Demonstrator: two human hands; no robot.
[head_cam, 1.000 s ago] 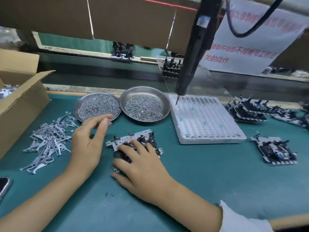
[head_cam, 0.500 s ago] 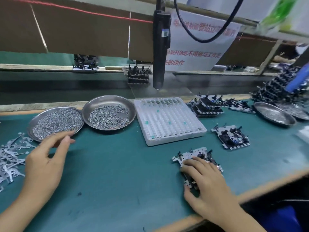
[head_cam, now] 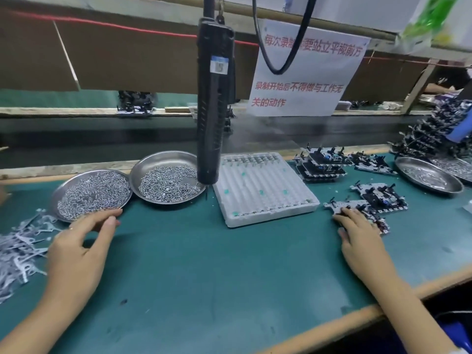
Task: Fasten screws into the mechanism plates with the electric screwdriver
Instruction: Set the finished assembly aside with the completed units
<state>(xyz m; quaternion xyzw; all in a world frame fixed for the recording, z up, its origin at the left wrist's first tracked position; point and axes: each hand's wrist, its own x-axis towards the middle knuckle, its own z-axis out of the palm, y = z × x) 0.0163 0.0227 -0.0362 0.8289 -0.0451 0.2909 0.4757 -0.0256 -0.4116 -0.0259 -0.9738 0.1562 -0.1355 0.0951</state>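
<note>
We see the right hand (head_cam: 357, 241), fingers straight, pressing a white-and-black mechanism plate (head_cam: 357, 210) at 3 o'clock. The left hand (head_cam: 76, 249) hovers relaxed at 9 o'clock. The black electric screwdriver (head_cam: 213, 103) hangs at 12 o'clock.

Single head cam, wide-angle, looks fwd/down, close over green bench (head_cam: 204, 264).

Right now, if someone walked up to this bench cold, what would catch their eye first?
Probably the black electric screwdriver hanging upright over the middle of the green table, its tip near two steel dishes of screws. Next, the white foam tray right of it. Then the right hand, resting on a mechanism plate, and the left hand, open near the left dish.
</note>
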